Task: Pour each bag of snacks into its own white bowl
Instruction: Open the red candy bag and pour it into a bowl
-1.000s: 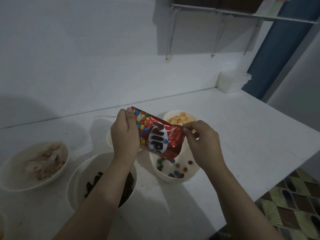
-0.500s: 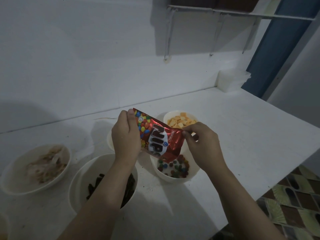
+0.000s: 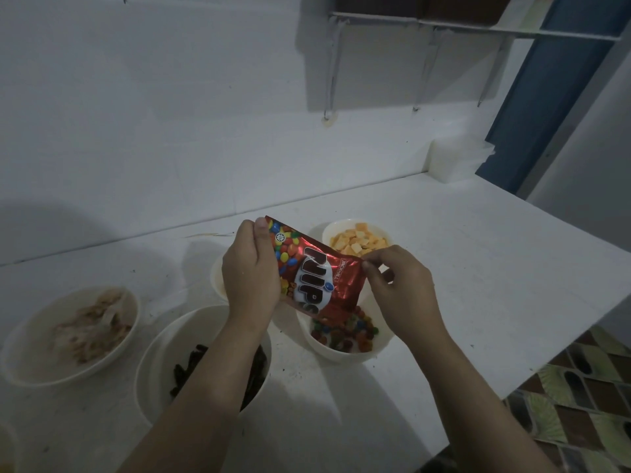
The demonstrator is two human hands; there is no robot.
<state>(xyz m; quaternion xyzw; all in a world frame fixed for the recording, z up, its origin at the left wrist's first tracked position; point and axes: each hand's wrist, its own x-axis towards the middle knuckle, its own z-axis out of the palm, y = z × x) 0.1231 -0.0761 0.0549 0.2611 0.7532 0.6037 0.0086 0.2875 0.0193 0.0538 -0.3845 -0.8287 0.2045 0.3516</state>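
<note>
Both hands (image 3: 251, 274) (image 3: 403, 291) pinch the tilted red bag (image 3: 316, 278).

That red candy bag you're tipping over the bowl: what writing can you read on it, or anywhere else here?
"NIPS": big dark letters on the red bag, last letter partly hidden by the left hand.
Small white word beside it: too small to read.
Round white emblem near the top: unreadable.
Nothing else carries text.

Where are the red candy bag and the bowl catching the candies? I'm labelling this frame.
red candy bag (image 3: 316, 268), head view, on its printed front.
candy bowl (image 3: 341, 356), head view, on its near white wall.
</note>
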